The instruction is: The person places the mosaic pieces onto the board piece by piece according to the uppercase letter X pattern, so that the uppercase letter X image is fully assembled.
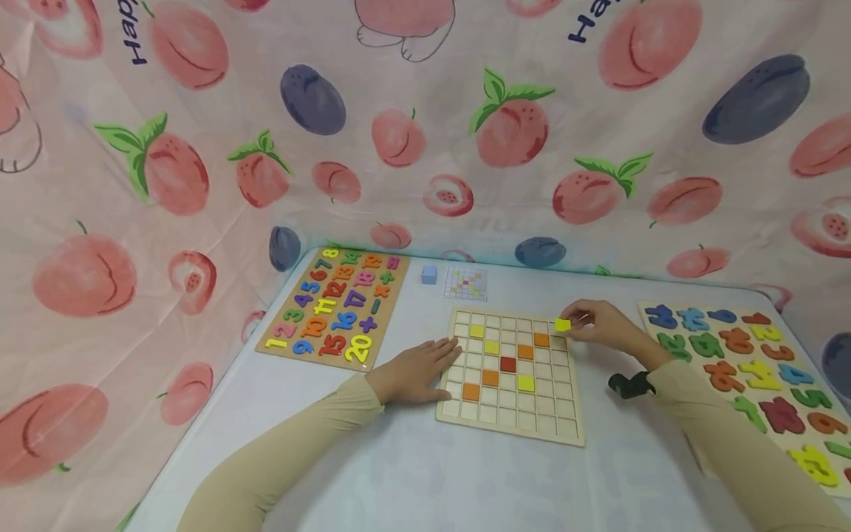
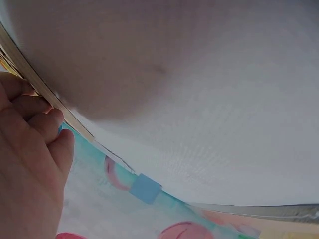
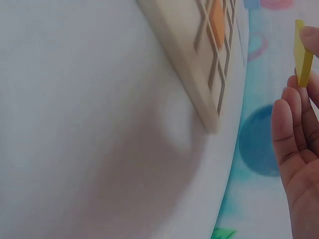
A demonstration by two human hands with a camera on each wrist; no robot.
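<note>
A wooden grid board [image 1: 552, 425] lies on the white table, with a red tile [image 1: 508, 364] near its middle. Running diagonally through the red one are several orange tiles [image 1: 525, 352]; three yellow tiles [image 1: 491, 347] sit in other squares. My right hand [image 1: 593, 325] pinches another yellow square tile [image 3: 303, 55] between thumb and finger, held over the board's far right corner. At the board's left edge rests my left hand [image 1: 415, 372], fingers extended; the left wrist view shows its fingertips against the wooden rim [image 2: 50, 94].
Behind the board are a small blue cube [image 1: 429, 275] and a pattern card [image 1: 465, 283] with a coloured grid. A number board [image 1: 342, 307] lies at the left, another [image 1: 751, 369] at the right, partly behind my right sleeve. A fruit-print cloth [image 1: 412, 192] hangs behind the table.
</note>
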